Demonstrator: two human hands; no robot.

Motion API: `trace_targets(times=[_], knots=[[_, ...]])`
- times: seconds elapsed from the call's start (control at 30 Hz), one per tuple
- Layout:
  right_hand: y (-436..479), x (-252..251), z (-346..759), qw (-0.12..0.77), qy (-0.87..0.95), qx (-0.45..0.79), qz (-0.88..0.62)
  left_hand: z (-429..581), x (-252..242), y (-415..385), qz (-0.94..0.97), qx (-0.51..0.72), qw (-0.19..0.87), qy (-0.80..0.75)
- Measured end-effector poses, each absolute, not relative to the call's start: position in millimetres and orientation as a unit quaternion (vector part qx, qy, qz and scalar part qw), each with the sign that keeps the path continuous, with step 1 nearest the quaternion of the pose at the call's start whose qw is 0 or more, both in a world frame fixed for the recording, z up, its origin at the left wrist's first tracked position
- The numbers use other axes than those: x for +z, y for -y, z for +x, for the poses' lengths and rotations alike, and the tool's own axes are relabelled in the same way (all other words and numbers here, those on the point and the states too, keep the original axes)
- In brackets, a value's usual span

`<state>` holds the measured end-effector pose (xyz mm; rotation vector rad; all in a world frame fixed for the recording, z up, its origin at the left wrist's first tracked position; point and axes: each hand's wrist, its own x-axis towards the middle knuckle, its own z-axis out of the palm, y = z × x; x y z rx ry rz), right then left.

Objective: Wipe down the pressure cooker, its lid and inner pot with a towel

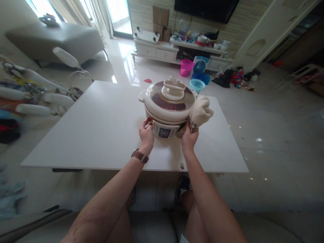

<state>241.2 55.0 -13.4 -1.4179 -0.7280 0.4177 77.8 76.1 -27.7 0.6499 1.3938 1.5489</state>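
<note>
A cream electric cooking pot (167, 116) with a glass lid (168, 105) and a beige lid knob (174, 89) is in front of me over the table. Its control panel (165, 132) faces me. My left hand (146, 135) has its fingers curled against the pot's lower left side, beside the panel; the fingertips are partly hidden. On the right, a fluffy beige towel (201, 113) with a leopard-patterned part lies bunched against the pot. My right hand (189, 137) grips the towel's lower patterned end, close to the pot's side.
The white table (101, 135) has a small sticker (182, 166) near its front edge. Beyond it stand a pink basket (186, 68), a light-blue basket (197, 86) and a cluttered TV cabinet (165, 54). A white-armed rack (45, 99) stands at the left.
</note>
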Motion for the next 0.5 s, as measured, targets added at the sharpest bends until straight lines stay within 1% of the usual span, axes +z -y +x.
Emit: trace_targets(times=[0.5], knots=[[-56.6,-12.5,237.6,0.685,0.322,0.18,-0.628,80.9,-27.0,-76.9,0.269,0.641,0.447,-0.563]])
